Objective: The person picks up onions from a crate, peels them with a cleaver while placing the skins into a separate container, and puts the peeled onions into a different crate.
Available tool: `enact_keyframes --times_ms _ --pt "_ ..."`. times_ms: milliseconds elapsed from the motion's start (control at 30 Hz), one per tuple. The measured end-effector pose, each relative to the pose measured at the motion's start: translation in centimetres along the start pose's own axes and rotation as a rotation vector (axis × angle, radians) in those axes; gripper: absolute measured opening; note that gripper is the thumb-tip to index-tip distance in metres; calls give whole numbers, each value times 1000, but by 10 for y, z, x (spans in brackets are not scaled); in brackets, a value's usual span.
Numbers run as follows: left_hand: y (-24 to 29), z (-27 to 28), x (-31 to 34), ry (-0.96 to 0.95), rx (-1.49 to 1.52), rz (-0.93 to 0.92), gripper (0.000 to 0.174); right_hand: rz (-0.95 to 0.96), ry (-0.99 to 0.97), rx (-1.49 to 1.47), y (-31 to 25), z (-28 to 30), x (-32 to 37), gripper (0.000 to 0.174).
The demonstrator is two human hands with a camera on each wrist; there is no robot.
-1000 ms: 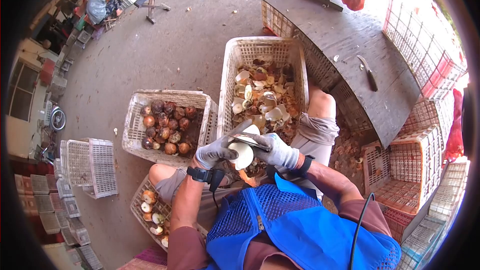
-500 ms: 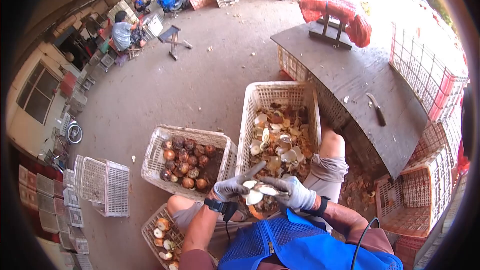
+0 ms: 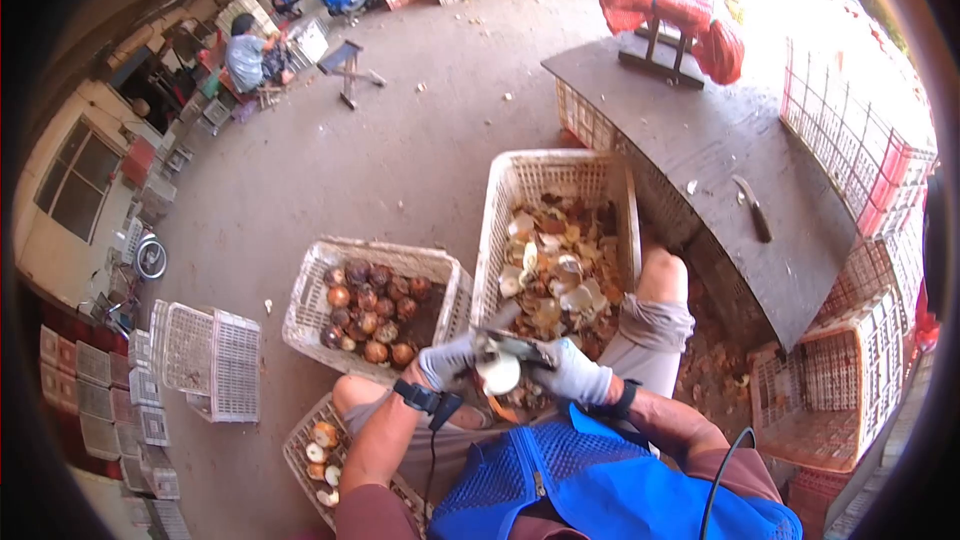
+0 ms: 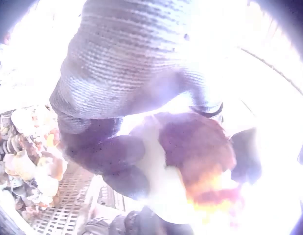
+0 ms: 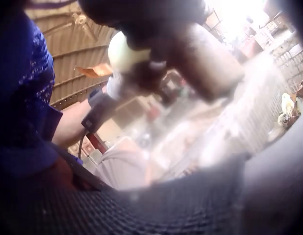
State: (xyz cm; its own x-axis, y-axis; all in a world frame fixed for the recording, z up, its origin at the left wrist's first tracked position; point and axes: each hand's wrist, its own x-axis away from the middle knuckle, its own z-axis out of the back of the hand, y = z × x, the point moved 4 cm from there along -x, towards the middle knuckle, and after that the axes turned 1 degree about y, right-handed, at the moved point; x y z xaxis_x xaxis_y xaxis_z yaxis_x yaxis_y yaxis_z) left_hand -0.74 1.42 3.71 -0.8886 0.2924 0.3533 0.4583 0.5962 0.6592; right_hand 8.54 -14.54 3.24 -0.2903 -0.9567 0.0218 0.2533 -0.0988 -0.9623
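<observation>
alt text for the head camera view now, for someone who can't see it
Gloved left hand and right hand hold a partly peeled onion over a lap, beside crates of whole onions and peelings.

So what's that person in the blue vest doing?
The person, in gloves, has a partly peeled bulb, probably an onion. The left hand grips it; the right hand is close beside it, too blurred to see its grip. In front is a crate of peelings and scraps, with a crate of brown bulbs to its left. A knife lies on the grey tabletop.
</observation>
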Motion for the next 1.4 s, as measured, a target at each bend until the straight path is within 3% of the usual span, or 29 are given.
enact_keyframes --times_ms 100,167,200,267,367,400,467,500,600,667,800,833,933,967,1000,1067,1100,1233,1333,1400 --pt "7 -5 -1 264 -44 -244 95 43 274 -43 -4 -3 0 56" --pt "-2 14 -1 350 -207 -322 84 85 402 28 3 -7 -2 56" --pt "0 -3 1 388 -169 -350 78 134 473 -1 8 -9 -3 57" --pt "-4 -14 0 493 -156 -501 74 204 546 84 11 -12 -6 56" --pt "-8 -10 -1 443 -264 -729 69 401 536 353 -5 -4 -6 63" --pt "-16 -7 -1 511 -43 -603 64 468 521 419 -4 -5 -5 66" --pt "-16 -7 -3 501 -129 -656 58 455 444 537 -3 -4 -4 68" --pt "-15 -4 -4 584 -136 -619 51 455 451 525 -2 -5 -4 68" --pt "-12 3 7 566 -240 -507 50 441 472 418 3 -9 -4 70" --pt "-9 6 3 473 -222 -572 58 414 489 258 1 -10 -5 69" --pt "-4 5 2 463 -117 -479 59 162 654 -272 12 -17 -8 41" --pt "-6 6 1 462 -68 -454 59 -227 446 -490 31 -21 -9 31" --pt "-20 21 -2 437 110 -418 57 -236 388 -448 27 -10 -17 28" --pt "-25 24 -4 428 168 -415 57 -118 413 -387 19 -3 -20 27" --pt "-30 28 -6 418 226 -409 58 -137 397 -369 20 -2 -23 28" --pt "-40 45 -7 401 159 -351 60 -179 360 -329 27 0 -27 31" --pt "-41 47 -7 393 126 -324 62 -71 379 -95 26 2 -32 43" --pt "-33 50 -5 468 -117 -397 74 120 385 -45 22 2 -21 65" --pt "-24 45 -4 396 -176 -372 84 24 297 24 17 1 -12 66" --pt "-21 42 -6 328 -203 -358 88 151 362 114 17 -3 -8 69"
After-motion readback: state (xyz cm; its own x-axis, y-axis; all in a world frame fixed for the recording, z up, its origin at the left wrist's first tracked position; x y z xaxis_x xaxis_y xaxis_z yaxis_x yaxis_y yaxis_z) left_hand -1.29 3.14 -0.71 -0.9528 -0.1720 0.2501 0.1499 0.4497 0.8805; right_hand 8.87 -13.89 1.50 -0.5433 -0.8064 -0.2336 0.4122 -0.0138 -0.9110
